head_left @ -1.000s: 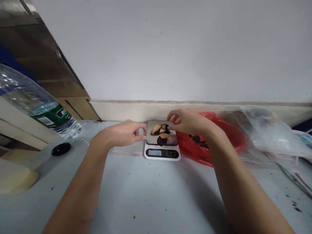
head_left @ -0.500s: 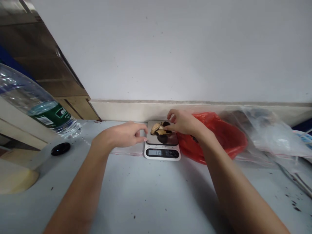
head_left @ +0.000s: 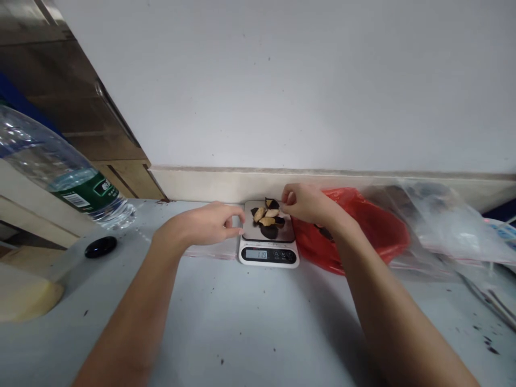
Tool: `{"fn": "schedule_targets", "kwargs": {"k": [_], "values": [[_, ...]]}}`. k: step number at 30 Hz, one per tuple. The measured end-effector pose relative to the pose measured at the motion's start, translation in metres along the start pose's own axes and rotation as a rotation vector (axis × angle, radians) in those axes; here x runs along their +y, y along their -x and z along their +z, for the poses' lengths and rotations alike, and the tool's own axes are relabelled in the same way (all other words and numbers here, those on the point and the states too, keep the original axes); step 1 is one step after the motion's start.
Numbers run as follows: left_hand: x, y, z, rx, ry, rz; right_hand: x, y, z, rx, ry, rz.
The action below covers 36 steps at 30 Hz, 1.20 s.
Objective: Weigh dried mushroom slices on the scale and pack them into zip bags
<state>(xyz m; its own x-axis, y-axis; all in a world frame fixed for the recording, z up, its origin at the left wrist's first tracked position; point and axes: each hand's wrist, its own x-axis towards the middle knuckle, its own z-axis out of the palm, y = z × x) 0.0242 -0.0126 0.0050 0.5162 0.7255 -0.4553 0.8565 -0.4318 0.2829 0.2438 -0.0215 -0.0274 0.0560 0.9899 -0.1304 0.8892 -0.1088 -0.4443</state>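
A white digital kitchen scale [head_left: 269,255] stands near the wall with 11.9 on its display. On its metal plate lies a small heap of dried pieces [head_left: 267,221], tan on one face and dark on the other; they look like dried mushroom slices. My left hand [head_left: 209,223] is at the plate's left edge, thumb and forefinger curved and apart, with nothing between them. At the right edge of the plate is my right hand [head_left: 304,203], fingers bent, a gap between thumb and forefinger, and no piece visible in it. Under my right wrist lies an open red plastic bag [head_left: 379,226].
Clear plastic bags [head_left: 455,226] lie at the right, and another flat bag [head_left: 213,250] is partly beneath my left hand. A water bottle [head_left: 86,188] and a black oval object [head_left: 100,246] are at the left. The wall [head_left: 282,97] rises directly behind the scale.
My right hand has drawn back slightly to the right from over the heap, leaving more dried pieces in sight. My left hand has hardly moved, and the display reads the same.
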Motion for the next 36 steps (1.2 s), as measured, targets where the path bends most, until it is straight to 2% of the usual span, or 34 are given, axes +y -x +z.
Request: {"fn": "schedule_targets", "kwargs": {"k": [4, 8, 16, 21, 26, 28, 32, 36], "values": [[0.000, -0.002, 0.001, 0.030, -0.002, -0.023, -0.001, -0.007, 0.004, 0.090, -0.038, -0.097], [0.004, -0.002, 0.000, 0.030, -0.005, -0.045, -0.002, -0.012, 0.013, 0.064, -0.053, -0.198], [0.005, 0.000, 0.000, 0.015, 0.006, -0.044, 0.001, -0.021, 0.026, 0.147, -0.142, -0.141], [0.002, -0.001, 0.000, 0.038, 0.029, -0.023, 0.006, -0.018, 0.012, 0.208, -0.266, -0.117], [-0.002, 0.000, 0.000, 0.026, 0.032, -0.031, 0.005, -0.002, -0.012, 0.145, -0.387, -0.094], [-0.003, 0.001, -0.001, 0.025, 0.029, -0.033, 0.003, 0.004, -0.019, 0.160, -0.416, -0.105], [-0.004, 0.003, -0.004, 0.010, 0.007, -0.075, 0.001, 0.009, -0.023, 0.195, -0.432, -0.150], [-0.006, 0.005, -0.005, -0.014, -0.007, -0.108, 0.000, 0.007, -0.021, 0.158, -0.453, -0.177]]}}
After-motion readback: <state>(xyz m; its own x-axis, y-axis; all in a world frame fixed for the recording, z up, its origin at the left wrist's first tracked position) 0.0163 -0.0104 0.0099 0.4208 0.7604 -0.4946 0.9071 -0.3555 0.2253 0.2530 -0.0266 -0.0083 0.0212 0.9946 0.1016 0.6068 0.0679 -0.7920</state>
